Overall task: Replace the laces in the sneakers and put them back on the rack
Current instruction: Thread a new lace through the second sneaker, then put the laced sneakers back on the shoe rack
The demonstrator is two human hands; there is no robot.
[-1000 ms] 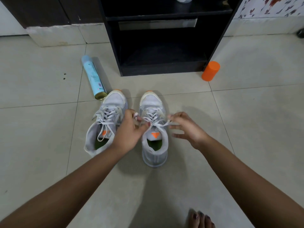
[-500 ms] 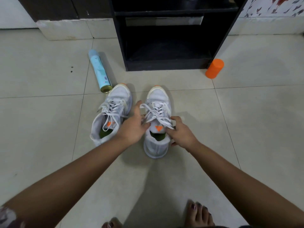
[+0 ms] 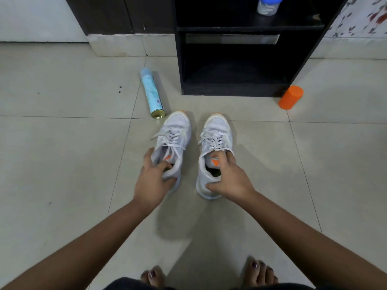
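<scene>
Two white laced sneakers stand side by side on the tiled floor, toes pointing at the black rack (image 3: 234, 88). My left hand (image 3: 151, 181) grips the heel collar of the left sneaker (image 3: 176, 128), fingers inside its opening. My right hand (image 3: 228, 176) grips the right sneaker (image 3: 216, 130) at its heel, fingers reaching in over the orange tongue tag and thumb on the outer heel. White laces run through both sneakers and are tied. The rack's bottom shelf is dark, with nothing visible on it.
A light blue spray can (image 3: 151, 93) lies on the floor left of the rack, close to the left sneaker's toe. An orange cylinder (image 3: 291, 97) lies at the rack's right corner. A blue-lidded jar (image 3: 268, 5) stands on the rack's upper shelf. My bare feet (image 3: 259, 271) are below.
My hands left the right sneaker's laces. The left hand moved over to the left sneaker's heel, and the right hand took hold of the right sneaker's heel. The camera view rose.
</scene>
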